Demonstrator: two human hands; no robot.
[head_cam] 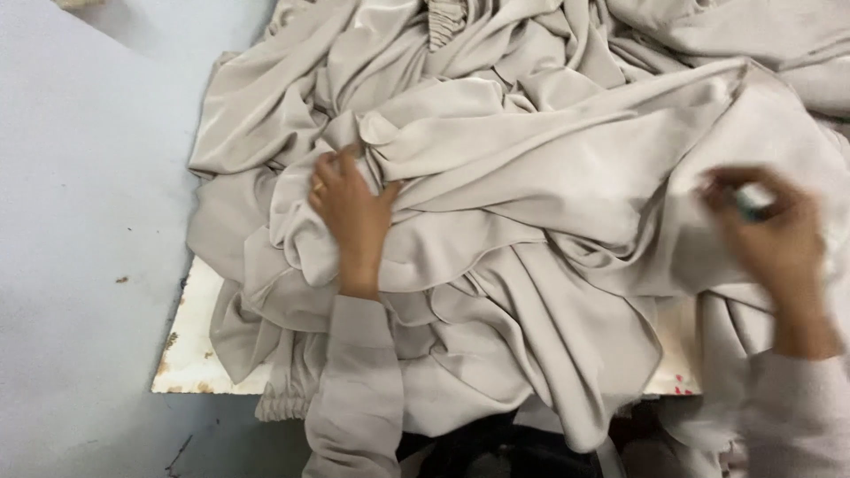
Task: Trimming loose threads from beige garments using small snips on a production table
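Pressing spread on the beige cloth [531, 177], the left hand [350, 208] sits nearer its heap; the blurred right hand [766, 226] has its grip pinching a small teal thing [751, 205] at the right.

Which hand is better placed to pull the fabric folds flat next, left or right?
Left, probably. The left hand already rests on the beige fabric, fingers in the folds. The right hand is blurred, pinching a small greenish object, so it is occupied.

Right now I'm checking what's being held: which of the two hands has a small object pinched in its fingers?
The right hand, blurred at the picture's right edge, pinches a small teal-and-white object. The left hand, wearing a ring, only presses on the beige fabric.
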